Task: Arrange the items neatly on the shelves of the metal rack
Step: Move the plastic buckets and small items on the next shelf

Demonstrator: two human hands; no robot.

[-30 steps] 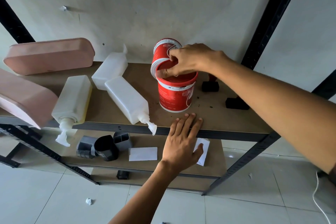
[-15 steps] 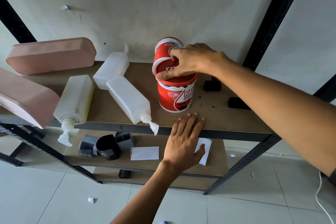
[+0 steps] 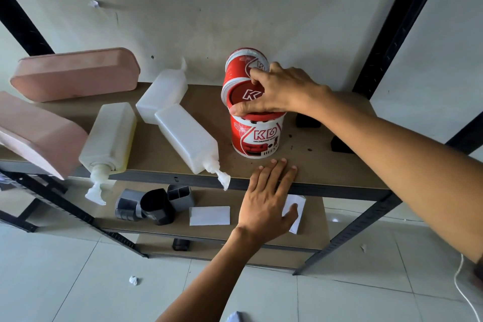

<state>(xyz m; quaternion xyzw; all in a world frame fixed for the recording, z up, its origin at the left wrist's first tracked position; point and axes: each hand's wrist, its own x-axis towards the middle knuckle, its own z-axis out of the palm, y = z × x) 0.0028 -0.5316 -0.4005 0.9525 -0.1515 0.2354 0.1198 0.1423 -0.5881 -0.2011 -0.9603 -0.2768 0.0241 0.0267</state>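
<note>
A red and white paint can (image 3: 257, 137) stands upright on the top shelf (image 3: 326, 165) of the metal rack. My right hand (image 3: 277, 91) grips its red lid from above. A second red can (image 3: 244, 64) stands behind it against the wall. My left hand (image 3: 269, 196) rests flat on the shelf's front edge just below the can, fingers spread, holding nothing. Three white pump bottles (image 3: 188, 138) (image 3: 108, 138) (image 3: 163, 94) lie on their sides to the left. Two pink oblong containers (image 3: 75, 73) (image 3: 34, 133) sit at the far left.
Two small black blocks (image 3: 307, 121) (image 3: 341, 144) sit on the top shelf right of the can. The lower shelf holds grey and black pen holders (image 3: 154, 204) and white cards (image 3: 209, 215). A black rack post (image 3: 397, 23) rises at the right. Crumpled paper (image 3: 133, 280) lies on the tiled floor.
The front can has turned under my right hand, so its KD label now faces me. My left hand has stayed on the shelf edge.
</note>
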